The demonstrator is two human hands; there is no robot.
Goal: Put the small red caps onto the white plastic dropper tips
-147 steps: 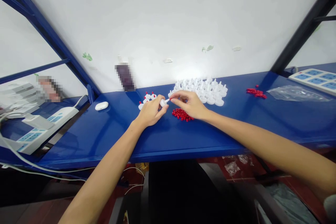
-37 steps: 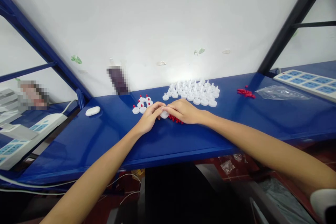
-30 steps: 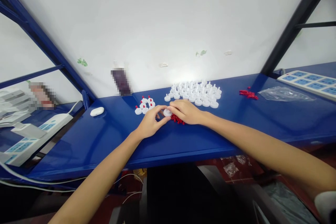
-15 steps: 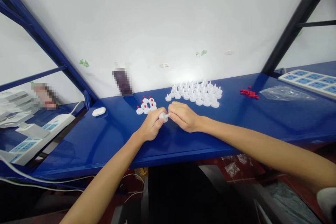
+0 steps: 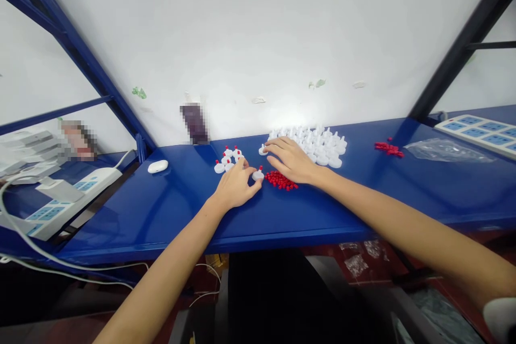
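My left hand holds a white nozzle cap with a red tip between its thumb and fingers, low over the blue table. Beside that hand stands a group of white caps with red tips, partly covered by the fingers. My right hand is open, its fingers stretched toward a single white nozzle cap without a red tip; whether they touch it I cannot tell. Under the right palm lies a pile of small red tips. Many untipped white nozzle caps stand just behind that hand.
A second heap of red pieces and a clear plastic bag lie at the right, near a power strip. On the left are a white earbud case and another power strip with cables. Blue shelf posts flank the table.
My hands have parted. The left has lowered the cap, which now shows a red tip, and the right has opened and reached toward a plain cap. The red pile between them has come into view.
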